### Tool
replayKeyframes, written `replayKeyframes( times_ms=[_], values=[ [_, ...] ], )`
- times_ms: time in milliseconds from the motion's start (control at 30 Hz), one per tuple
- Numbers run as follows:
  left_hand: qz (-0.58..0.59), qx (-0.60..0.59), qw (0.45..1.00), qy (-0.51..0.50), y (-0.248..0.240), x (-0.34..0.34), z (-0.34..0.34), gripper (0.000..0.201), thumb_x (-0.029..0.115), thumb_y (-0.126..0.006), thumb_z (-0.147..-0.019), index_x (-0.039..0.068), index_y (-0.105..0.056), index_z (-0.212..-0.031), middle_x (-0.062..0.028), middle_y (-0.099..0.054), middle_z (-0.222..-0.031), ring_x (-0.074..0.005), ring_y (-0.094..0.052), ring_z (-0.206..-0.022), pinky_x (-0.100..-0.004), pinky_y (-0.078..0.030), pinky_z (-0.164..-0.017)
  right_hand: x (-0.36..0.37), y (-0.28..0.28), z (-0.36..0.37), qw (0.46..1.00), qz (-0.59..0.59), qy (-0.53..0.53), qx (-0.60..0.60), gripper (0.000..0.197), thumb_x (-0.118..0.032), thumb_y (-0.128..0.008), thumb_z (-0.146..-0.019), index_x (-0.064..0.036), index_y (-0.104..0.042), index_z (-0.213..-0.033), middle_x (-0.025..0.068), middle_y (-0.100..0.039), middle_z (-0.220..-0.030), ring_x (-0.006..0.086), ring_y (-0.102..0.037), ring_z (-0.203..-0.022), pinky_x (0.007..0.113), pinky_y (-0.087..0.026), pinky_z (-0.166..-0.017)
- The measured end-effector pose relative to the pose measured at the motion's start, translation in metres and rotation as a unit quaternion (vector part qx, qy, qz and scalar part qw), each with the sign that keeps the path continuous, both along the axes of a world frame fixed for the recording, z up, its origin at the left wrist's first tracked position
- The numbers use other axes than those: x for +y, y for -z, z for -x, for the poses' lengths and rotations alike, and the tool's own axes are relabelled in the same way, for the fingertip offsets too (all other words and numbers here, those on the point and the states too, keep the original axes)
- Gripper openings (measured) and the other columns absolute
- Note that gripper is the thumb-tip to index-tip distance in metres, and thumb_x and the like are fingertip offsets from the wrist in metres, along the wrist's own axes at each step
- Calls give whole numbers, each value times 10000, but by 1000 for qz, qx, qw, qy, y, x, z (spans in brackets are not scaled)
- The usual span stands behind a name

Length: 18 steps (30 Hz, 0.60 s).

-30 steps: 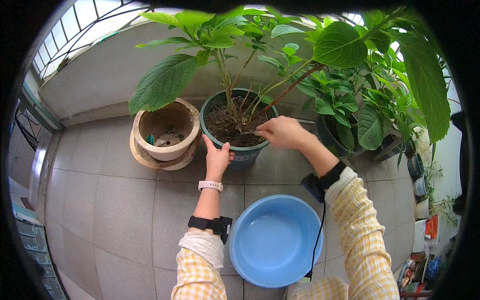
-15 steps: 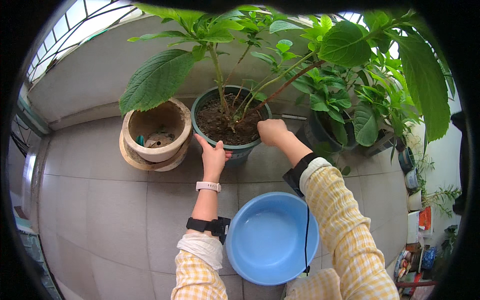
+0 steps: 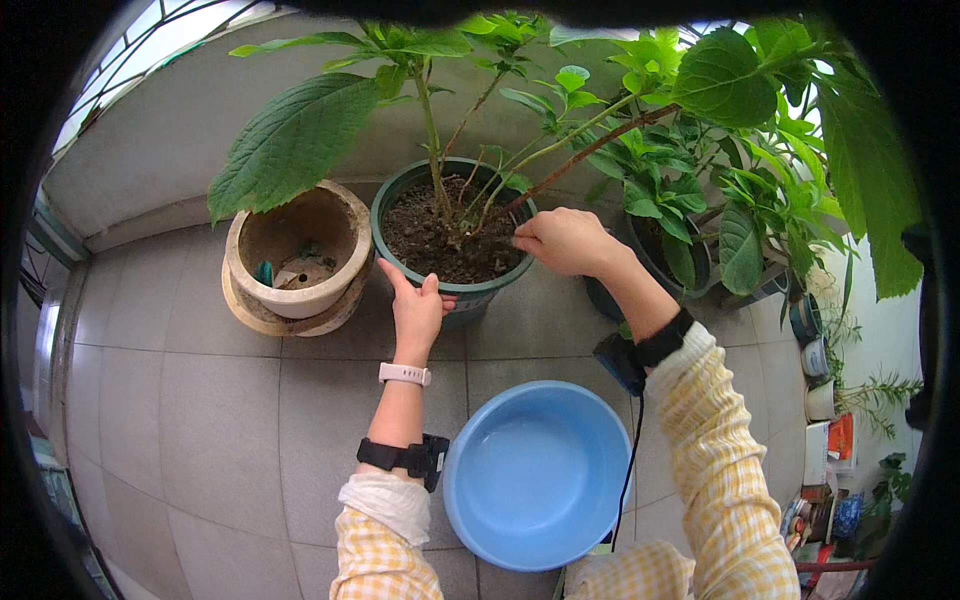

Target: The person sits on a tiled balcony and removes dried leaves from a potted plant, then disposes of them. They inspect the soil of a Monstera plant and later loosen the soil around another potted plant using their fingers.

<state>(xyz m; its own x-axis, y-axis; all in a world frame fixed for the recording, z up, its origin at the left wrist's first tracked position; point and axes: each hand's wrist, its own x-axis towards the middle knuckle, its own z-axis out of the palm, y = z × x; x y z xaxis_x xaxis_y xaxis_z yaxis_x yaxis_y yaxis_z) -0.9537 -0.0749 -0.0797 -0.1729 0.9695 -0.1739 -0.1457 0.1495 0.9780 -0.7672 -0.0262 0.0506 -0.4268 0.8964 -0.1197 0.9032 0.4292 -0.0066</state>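
Note:
A green plant pot [image 3: 462, 292] full of dark soil [image 3: 420, 232] stands on the tiles, with several stems of a large-leaved plant [image 3: 438, 190] rising from it. My left hand [image 3: 416, 312] holds the pot's near left side, index finger stretched along the outside and thumb up by the rim. Over the pot's right rim, my right hand [image 3: 570, 242] is closed, fingertips pinched together just above the soil's edge. Whatever lies between those fingertips is hidden.
To the left, a pale clay pot [image 3: 236, 262] stands in a saucer with shards inside. A blue basin [image 3: 530, 475] sits on the floor near me. Another leafy potted plant [image 3: 690, 200] stands at right; a low wall [image 3: 150, 170] runs behind.
My right hand has turned and shifted slightly right and up, its pinched fingertips now showing at the rim. My left hand stays at the pot. The whole view has shifted a little.

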Motion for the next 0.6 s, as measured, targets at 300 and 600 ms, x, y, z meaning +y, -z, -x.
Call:
replayKeyframes(
  times_ms=[300,600],
  values=[
    [-22,-28,999,0,3,-2,0,799,106,-454,-893,61,188,-1367,-138,-612,-719,-167,-613,-585,-265,-502,-525,-7,41,34,993,-8,2,-121,138,-132,-569,-723,-63,-673,-783,139,-656,-783,297,-645,-751,382,-515,-634],
    [-23,-13,1000,-9,1,-2,-3,787,119,-446,-899,59,182,-1369,-133,-610,-712,-170,-609,-572,-271,-497,-530,35,49,-21,992,-119,39,30,182,-203,-558,-777,-53,-654,-736,157,-634,-728,337,-625,-696,428,-507,-604]
  ],
)
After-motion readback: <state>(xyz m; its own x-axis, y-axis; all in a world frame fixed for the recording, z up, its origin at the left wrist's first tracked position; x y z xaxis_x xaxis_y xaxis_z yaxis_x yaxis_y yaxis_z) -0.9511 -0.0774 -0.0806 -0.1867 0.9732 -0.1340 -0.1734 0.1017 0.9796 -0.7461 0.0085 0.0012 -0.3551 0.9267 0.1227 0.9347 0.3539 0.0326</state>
